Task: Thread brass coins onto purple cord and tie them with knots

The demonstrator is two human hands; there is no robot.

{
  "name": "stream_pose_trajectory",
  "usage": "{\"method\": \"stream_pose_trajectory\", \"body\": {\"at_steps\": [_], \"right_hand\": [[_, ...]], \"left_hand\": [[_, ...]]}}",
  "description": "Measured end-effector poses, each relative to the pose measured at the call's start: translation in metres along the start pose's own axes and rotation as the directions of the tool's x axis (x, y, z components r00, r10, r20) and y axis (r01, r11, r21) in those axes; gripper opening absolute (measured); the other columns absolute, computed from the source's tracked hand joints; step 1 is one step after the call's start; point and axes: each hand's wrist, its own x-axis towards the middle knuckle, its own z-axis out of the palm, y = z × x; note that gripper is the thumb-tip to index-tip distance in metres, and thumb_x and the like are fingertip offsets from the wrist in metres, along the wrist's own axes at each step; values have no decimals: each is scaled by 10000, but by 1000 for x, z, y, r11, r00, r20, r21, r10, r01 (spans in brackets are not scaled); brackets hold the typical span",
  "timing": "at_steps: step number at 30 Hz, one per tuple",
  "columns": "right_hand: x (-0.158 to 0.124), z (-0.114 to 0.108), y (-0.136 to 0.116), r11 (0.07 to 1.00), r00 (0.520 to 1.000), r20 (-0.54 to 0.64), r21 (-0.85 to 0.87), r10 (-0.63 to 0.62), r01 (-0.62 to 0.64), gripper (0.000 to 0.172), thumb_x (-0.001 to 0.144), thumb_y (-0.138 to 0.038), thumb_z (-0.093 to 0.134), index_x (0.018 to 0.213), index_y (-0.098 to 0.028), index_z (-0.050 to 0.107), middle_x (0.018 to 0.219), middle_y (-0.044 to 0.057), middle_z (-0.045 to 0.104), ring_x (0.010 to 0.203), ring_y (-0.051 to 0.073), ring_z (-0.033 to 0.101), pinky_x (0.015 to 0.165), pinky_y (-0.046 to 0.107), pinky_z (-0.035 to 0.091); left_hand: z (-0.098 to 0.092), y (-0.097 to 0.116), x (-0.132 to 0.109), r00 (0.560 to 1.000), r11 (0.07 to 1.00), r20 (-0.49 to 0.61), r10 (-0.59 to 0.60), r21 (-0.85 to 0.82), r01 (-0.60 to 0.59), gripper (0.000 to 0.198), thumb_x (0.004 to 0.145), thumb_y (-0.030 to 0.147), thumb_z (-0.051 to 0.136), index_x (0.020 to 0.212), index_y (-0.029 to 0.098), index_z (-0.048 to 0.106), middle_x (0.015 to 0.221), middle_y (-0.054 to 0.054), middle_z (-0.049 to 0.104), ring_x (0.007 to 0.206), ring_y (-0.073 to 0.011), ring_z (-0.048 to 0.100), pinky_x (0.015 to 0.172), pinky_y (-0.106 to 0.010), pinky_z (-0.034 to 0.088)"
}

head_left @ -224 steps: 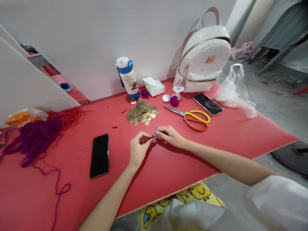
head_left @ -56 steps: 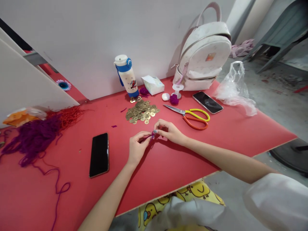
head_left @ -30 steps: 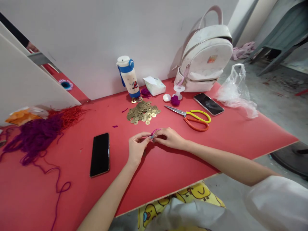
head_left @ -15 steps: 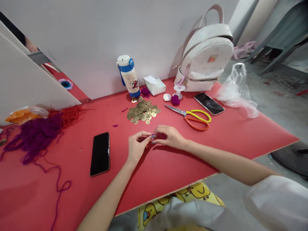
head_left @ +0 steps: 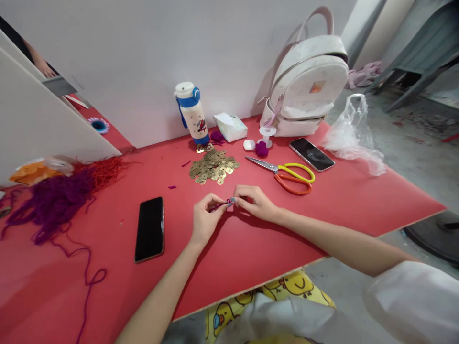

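Observation:
A short piece of purple yarn [head_left: 228, 201] with a small loop is pinched between the thumb and forefinger of my left hand [head_left: 207, 217]. My right hand [head_left: 256, 203] meets it from the other side, thumb and forefinger closed on the yarn's end. Both hands are over the red table, fingertips almost touching. Just beyond them lies a pile of brass-coloured coins [head_left: 214, 165] with holes. Scissors [head_left: 278, 168] with yellow and orange handles rest beyond my right hand. To the left of my left hand is a black phone [head_left: 149, 229].
Purple yarn [head_left: 59, 200] and red strands [head_left: 107, 173] are heaped at the left. Along the back stand a bottle [head_left: 191, 114], a tissue pack [head_left: 231, 128], a spool [head_left: 267, 136] and a white backpack [head_left: 304, 81]. Another phone [head_left: 311, 154] and a plastic bag [head_left: 353, 134] lie at the right.
My right fingers have come together at the yarn, and its small loop now shows between the fingertips. My left hand has shifted slightly right.

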Motion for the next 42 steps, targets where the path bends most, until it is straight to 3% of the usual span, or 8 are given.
{"method": "stream_pose_trajectory", "body": {"at_steps": [4, 11, 16, 22, 27, 32, 37, 42], "right_hand": [[1, -2, -2, 995, 1000, -16, 95, 25, -23, 387, 992, -400, 448, 684, -179, 527, 691, 8, 535, 644, 133, 477, 642, 268, 384], [3, -8, -4, 980, 987, -161, 201, 27, 5, 406, 973, -455, 478, 670, -185, 487, 685, -7, 484, 638, 128, 449, 632, 269, 372], [3, -4, -1, 992, 981, -188, 121, 54, -32, 359, 972, -421, 485, 703, -185, 518, 701, 3, 517, 656, 136, 477, 642, 277, 392], [4, -5, 1, 997, 924, -380, -69, -50, 26, 145, 909, -355, 621, 888, -213, 641, 922, 64, 547, 859, 198, 520, 737, 333, 450], [1, -2, 7, 977, 968, -203, -183, -147, 110, 213, 880, -404, 661, 818, -208, 717, 736, 26, 506, 745, 181, 477, 677, 311, 412], [-2, 7, 16, 961, 998, -9, -272, -62, 57, 279, 860, -459, 666, 946, -203, 737, 748, 25, 512, 736, 171, 463, 633, 277, 386], [-2, 8, 12, 984, 998, 20, -165, -65, 68, 216, 922, -367, 614, 855, -197, 730, 740, 22, 507, 742, 164, 492, 685, 282, 423], [-3, 2, 1, 969, 993, 12, -218, -118, 118, 191, 972, -281, 511, 926, -201, 678, 855, 61, 546, 830, 199, 507, 744, 326, 446]], "left_hand": [[-1, 0, -1, 1000, 1000, 12, 22, 23, -22, 166, 691, 238, 777, 652, 162, 635, 606, 11, 637, 576, -109, 591, 553, -204, 469], [-1, 4, 0, 1000, 999, 4, 29, 27, -29, 191, 684, 247, 783, 626, 162, 622, 595, 18, 628, 545, -94, 565, 519, -197, 459], [0, 4, 1, 1000, 1000, 16, -14, 9, 14, 135, 691, 260, 772, 766, 167, 709, 718, -26, 723, 635, -151, 675, 597, -244, 551], [0, 6, 0, 998, 998, -27, -56, 36, 57, 101, 701, 243, 751, 764, 167, 769, 703, -61, 757, 651, -201, 714, 625, -283, 570], [0, 6, 0, 999, 999, -33, 19, 38, -17, 79, 729, 249, 737, 762, 179, 755, 750, -36, 726, 663, -159, 682, 628, -247, 549], [1, 3, -1, 993, 993, -38, 116, 27, -115, 51, 732, 230, 734, 742, 182, 747, 811, -27, 653, 745, -140, 649, 662, -222, 537], [1, 1, 0, 995, 995, -46, 92, 29, -90, 59, 734, 235, 726, 723, 177, 732, 781, -13, 618, 689, -125, 632, 646, -223, 537], [-2, 1, 2, 991, 983, -66, 116, 153, -104, 94, 744, 256, 725, 694, 177, 718, 749, -21, 617, 678, -140, 619, 634, -237, 529]]}}
